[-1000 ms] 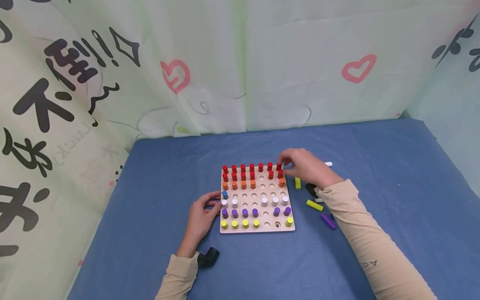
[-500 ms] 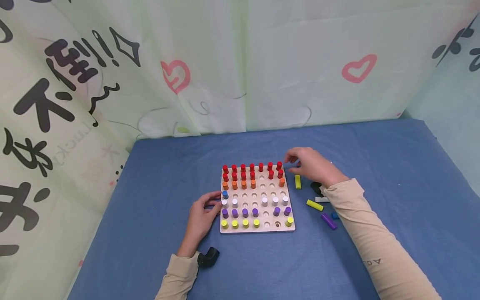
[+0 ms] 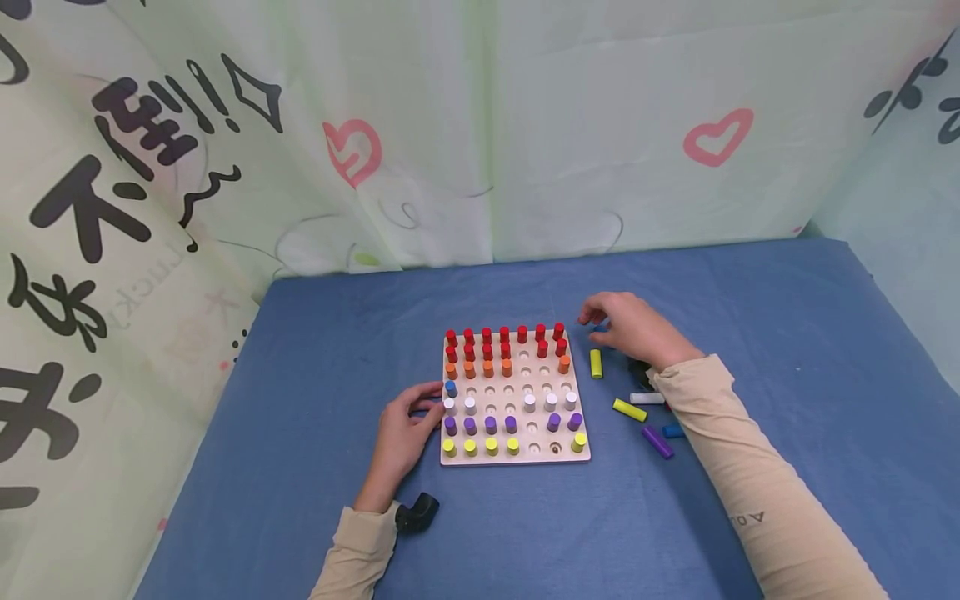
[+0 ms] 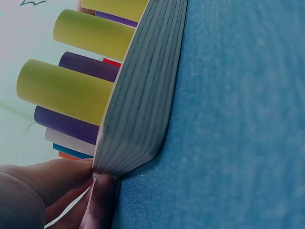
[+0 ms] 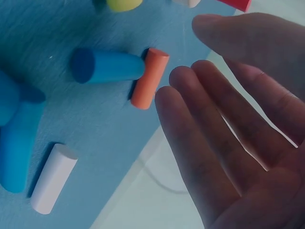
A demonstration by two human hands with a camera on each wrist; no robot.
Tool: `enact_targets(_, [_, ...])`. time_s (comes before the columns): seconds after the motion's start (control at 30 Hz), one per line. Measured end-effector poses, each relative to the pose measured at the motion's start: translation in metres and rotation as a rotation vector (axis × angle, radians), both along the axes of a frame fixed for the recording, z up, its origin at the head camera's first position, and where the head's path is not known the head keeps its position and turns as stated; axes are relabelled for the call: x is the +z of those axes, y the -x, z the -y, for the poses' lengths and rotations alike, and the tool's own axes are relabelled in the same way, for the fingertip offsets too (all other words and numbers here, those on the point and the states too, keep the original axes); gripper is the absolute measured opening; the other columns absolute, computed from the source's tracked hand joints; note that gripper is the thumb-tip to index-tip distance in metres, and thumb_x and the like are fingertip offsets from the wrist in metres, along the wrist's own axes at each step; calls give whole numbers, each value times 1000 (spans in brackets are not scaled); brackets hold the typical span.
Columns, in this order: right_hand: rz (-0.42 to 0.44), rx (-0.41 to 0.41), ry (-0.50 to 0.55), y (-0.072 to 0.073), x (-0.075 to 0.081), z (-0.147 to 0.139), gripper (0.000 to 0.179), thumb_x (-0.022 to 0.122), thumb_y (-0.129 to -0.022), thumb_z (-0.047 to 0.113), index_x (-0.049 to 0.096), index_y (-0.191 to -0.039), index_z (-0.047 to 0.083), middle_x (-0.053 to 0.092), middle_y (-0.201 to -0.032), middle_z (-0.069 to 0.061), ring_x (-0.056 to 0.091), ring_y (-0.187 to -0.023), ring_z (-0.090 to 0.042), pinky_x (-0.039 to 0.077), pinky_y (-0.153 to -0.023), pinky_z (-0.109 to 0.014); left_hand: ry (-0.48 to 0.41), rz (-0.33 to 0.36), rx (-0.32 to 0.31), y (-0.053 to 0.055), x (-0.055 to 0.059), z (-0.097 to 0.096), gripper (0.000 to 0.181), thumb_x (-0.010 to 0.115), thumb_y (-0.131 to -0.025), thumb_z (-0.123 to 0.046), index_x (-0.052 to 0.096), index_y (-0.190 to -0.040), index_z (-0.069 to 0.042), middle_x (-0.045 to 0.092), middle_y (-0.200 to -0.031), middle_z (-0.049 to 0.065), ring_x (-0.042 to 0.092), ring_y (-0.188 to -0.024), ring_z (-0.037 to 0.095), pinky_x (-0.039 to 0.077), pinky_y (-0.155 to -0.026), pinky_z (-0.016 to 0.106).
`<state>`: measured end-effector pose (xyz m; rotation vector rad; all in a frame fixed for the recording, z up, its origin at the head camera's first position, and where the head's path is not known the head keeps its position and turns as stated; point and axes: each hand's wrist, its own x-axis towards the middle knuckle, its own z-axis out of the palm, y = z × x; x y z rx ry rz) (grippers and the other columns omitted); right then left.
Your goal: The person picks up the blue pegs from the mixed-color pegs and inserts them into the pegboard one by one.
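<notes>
A square wooden pegboard [image 3: 480, 460] lies on the blue cloth with rows of red, orange, white, purple and yellow pegs and a single blue peg [image 3: 451, 389]. At its left side, my left hand [image 3: 401, 437] pinches the edge; the left wrist view shows thumb and finger at the board's corner. My right hand [image 3: 637, 329] hovers beyond the board's far right corner, holding nothing, its fingers loosely extended. Below its fingertips in the right wrist view lie a blue peg [image 5: 112, 66] and an orange peg [image 5: 150, 78], with a white peg [image 5: 54, 179] farther off.
Right of the board lie loose yellow pegs [image 3: 629, 410], a white peg [image 3: 647, 398], a purple peg [image 3: 657, 442] and a blue peg [image 3: 673, 431]. A printed curtain [image 3: 540, 200] hangs behind the table. A black wrist device [image 3: 417, 512] is on the left wrist.
My right hand has let go of the red peg standing at the board's far right corner and moved right, over the loose pegs. The left hand stays at the board's edge.
</notes>
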<state>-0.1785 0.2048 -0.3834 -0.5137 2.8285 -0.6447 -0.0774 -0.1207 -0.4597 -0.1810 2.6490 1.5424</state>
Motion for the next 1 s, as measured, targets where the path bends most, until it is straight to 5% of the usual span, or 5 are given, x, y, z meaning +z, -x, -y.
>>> enact_targets(1.0, [61,-57,-34,10,-15,-13,26,68,-87,-6,65,-112,-9,67,-105,-22,62,-91,-32,55,-81,-45,1,-21,-1,0,-2,0,35,69,-94,-14,66,-128,-12,67,-123,6,63,-96,18,52,-71,17])
